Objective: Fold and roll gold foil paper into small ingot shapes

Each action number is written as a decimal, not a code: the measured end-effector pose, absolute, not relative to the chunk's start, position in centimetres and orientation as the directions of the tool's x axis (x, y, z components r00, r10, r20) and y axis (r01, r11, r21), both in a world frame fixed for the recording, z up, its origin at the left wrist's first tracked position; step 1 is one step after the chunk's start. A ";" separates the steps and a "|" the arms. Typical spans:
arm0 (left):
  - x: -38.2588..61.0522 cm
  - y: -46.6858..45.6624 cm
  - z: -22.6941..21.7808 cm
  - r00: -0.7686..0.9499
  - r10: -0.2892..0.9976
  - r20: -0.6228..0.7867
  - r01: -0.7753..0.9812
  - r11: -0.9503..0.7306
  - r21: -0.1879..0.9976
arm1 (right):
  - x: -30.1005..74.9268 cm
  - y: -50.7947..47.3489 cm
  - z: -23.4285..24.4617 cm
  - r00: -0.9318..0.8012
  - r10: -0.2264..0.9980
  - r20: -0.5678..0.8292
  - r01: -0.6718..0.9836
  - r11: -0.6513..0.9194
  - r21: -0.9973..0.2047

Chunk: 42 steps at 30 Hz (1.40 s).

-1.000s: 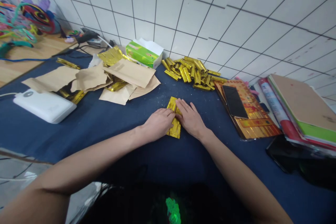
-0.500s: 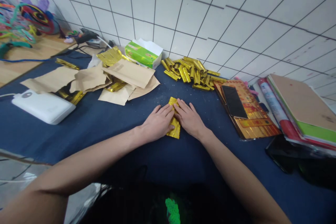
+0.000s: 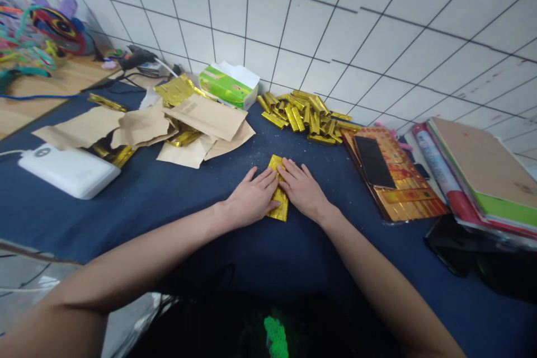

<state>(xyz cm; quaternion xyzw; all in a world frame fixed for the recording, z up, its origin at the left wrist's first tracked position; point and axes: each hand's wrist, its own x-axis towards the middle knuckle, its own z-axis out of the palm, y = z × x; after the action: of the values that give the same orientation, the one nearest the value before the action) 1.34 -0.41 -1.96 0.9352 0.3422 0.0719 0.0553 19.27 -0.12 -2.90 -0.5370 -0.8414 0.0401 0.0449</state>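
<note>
A strip of creased gold foil paper [image 3: 278,211] lies on the dark blue cloth in front of me. My left hand [image 3: 253,197] rests on its left side, fingers stretched out over the foil and thumb low across it. From the other side my right hand [image 3: 305,190] lies flat, its fingertips on the upper right part of the strip. Both hands are open and press from above, covering the middle of the foil. Beyond them, by the wall, is a heap of gold foil rolls [image 3: 300,114].
To the left are torn brown paper pieces [image 3: 210,114], a white power bank [image 3: 69,170] and a green tissue pack [image 3: 226,86]. On the right, a black phone [image 3: 375,162] lies on orange-gold printed packs [image 3: 413,197], beside stacked folders [image 3: 486,168]. A tiled wall [image 3: 277,11] stands behind.
</note>
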 end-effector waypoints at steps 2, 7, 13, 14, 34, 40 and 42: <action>1.1 -0.4 -1.8 0.762 0.642 0.089 0.625 -0.764 0.161 | 19.3 -0.1 -2.9 -0.418 0.908 0.036 0.900 0.419 -0.120; 0.3 0.2 -1.8 0.808 0.588 0.039 0.572 -0.799 0.187 | 19.4 0.0 -3.0 -0.416 0.909 0.030 0.903 0.417 -0.107; -0.2 0.8 -0.9 0.836 0.549 0.006 0.533 -0.812 0.237 | 19.4 0.0 -2.8 -0.416 0.909 0.010 0.904 0.415 -0.106; -0.3 0.8 -0.6 0.843 0.537 0.002 0.521 -0.818 0.245 | 19.4 0.0 -2.7 -0.417 0.909 0.010 0.903 0.416 -0.111; -0.3 0.9 -0.3 0.845 0.534 -0.016 0.513 -0.804 0.301 | 17.1 -1.1 -0.8 -0.603 0.797 -0.022 0.726 0.538 -0.428; -0.4 0.8 0.5 0.865 0.500 -0.049 0.491 -0.823 0.286 | 18.5 1.7 -2.1 -0.591 0.806 -0.022 0.736 0.529 -0.423; -0.3 0.6 0.6 0.869 0.493 -0.039 0.485 -0.834 0.265 | 18.9 2.4 -2.4 -0.581 0.813 -0.030 0.751 0.521 -0.406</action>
<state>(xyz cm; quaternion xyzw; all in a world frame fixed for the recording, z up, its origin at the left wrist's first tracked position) -0.33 0.56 0.56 0.9574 0.2553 0.0152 0.1342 18.90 2.42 -2.42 -0.4504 -0.8683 0.1913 0.0817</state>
